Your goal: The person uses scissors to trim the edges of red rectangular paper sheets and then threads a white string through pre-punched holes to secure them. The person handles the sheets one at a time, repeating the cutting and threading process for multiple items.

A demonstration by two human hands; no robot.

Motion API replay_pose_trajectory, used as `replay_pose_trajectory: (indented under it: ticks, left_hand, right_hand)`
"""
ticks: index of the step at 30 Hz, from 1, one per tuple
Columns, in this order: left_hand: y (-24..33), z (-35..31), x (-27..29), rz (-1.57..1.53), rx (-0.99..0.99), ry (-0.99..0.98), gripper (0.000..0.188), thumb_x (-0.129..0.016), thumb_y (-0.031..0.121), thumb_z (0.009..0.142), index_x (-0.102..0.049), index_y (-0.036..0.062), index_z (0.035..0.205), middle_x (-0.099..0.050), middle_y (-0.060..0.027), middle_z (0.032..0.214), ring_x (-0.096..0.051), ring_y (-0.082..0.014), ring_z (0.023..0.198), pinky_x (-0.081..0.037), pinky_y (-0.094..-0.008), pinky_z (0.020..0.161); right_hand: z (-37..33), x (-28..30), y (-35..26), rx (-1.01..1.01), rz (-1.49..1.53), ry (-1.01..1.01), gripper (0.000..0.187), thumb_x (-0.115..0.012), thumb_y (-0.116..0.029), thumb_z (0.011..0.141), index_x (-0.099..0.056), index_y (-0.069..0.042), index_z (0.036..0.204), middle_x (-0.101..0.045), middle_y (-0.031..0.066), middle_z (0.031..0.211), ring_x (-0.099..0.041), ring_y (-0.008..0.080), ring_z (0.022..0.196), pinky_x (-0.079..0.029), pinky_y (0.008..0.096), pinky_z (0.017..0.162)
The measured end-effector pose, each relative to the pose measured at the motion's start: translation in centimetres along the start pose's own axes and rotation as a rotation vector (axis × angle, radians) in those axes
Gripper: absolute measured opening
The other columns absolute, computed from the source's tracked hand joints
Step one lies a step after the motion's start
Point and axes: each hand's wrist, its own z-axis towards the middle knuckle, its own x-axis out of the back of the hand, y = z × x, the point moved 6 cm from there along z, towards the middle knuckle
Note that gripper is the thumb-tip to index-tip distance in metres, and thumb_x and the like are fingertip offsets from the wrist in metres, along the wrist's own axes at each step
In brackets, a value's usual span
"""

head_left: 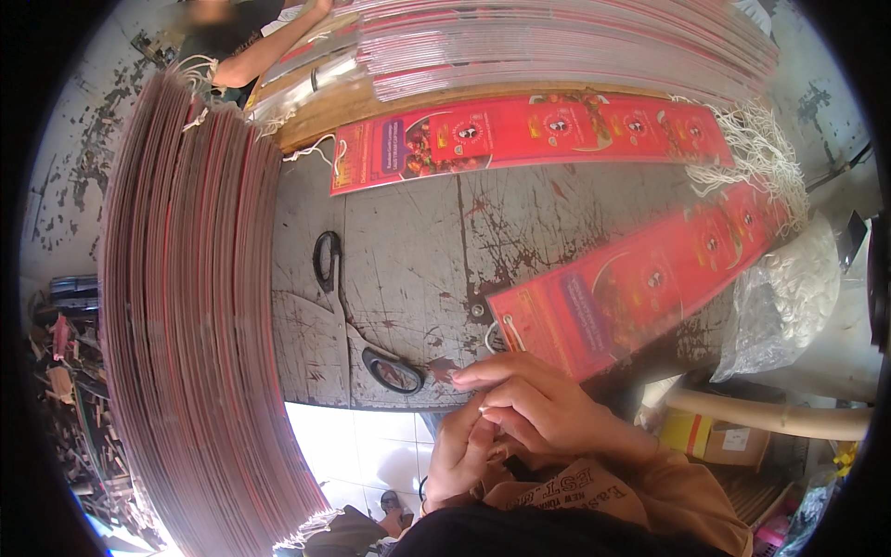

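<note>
At the table's near edge my left hand (461,452) and my right hand (549,408) meet, fingertips pinched together. Something small and pale may sit between them, too small to name. Just beyond my right hand lies a red printed strip (640,274) in a clear sleeve, slanting up to the right, with a white string loop (492,339) at its near end. Farther back, another red printed strip (529,139) lies crosswise, also with a string at its left end. Open scissors (342,302) with black handles rest on the table left of my hands.
A tall row of packed strips (190,306) fills the left side. Another stack (566,46) lies at the back. White strings (766,153) hang in a tangle at right, above a clear plastic bag (784,297). A person's arm (269,51) shows at upper left.
</note>
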Motion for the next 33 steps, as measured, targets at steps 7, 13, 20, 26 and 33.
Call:
replay_pose_trajectory:
  ticks: [7, 13, 20, 26, 33]
  left_hand:
    - [2.0, 1.4, 0.9, 0.439, -0.245, 0.122, 0.013, -0.064, 0.006, 0.077, -0.055, 0.0002, 0.084, -0.059, -0.0101, 0.068, -0.058, -0.0198, 0.058, -0.045, -0.0273, 0.055]
    - [3.0, 1.5, 0.6, 0.434, -0.354, 0.202, 0.020, -0.066, -0.005, 0.069, -0.057, 0.0032, 0.085, -0.057, -0.0095, 0.080, -0.058, -0.0214, 0.070, -0.046, -0.0289, 0.058]
    - [3.3, 1.8, 0.1, 0.537, -0.600, 0.213, 0.027, -0.062, -0.011, 0.066, -0.062, 0.0086, 0.084, -0.055, -0.0067, 0.087, -0.057, -0.0199, 0.071, -0.047, -0.0280, 0.057]
    - [3.2, 2.0, 0.1, 0.513, -0.558, 0.217, 0.025, -0.061, -0.011, 0.068, -0.062, 0.0076, 0.084, -0.054, -0.0072, 0.085, -0.055, -0.0199, 0.069, -0.047, -0.0277, 0.056]
    - [2.2, 2.2, 0.7, 0.314, -0.395, 0.236, 0.020, -0.056, -0.011, 0.073, -0.057, 0.0026, 0.088, -0.053, -0.0098, 0.084, -0.054, -0.0172, 0.073, -0.044, -0.0248, 0.062]
  right_hand:
    - [-1.0, 0.7, 1.1, -0.195, -0.094, 0.085, 0.013, -0.061, -0.003, 0.077, -0.051, -0.002, 0.086, -0.057, 0.0091, 0.084, -0.056, 0.0257, 0.076, -0.044, 0.0339, 0.065]
    - [-1.1, 0.8, 1.9, -0.311, 0.066, 0.145, 0.008, -0.060, -0.001, 0.078, -0.054, 0.000, 0.084, -0.057, 0.0097, 0.080, -0.056, 0.0157, 0.066, -0.045, 0.0249, 0.056]
    - [-1.8, 1.0, 3.4, -0.508, 0.298, 0.240, 0.011, -0.065, -0.005, 0.076, -0.056, -0.001, 0.082, -0.057, 0.0069, 0.075, -0.056, 0.0112, 0.062, -0.043, 0.0220, 0.051]
    - [-1.6, 1.2, 3.2, -0.486, 0.230, 0.230, 0.012, -0.065, -0.005, 0.075, -0.058, -0.002, 0.084, -0.057, 0.0065, 0.073, -0.056, 0.0106, 0.062, -0.044, 0.0213, 0.052]
    - [-0.7, 1.0, 0.9, -0.272, -0.102, 0.162, 0.018, -0.065, -0.004, 0.074, -0.058, -0.003, 0.091, -0.057, 0.0093, 0.083, -0.058, 0.0203, 0.068, -0.046, 0.0277, 0.056]
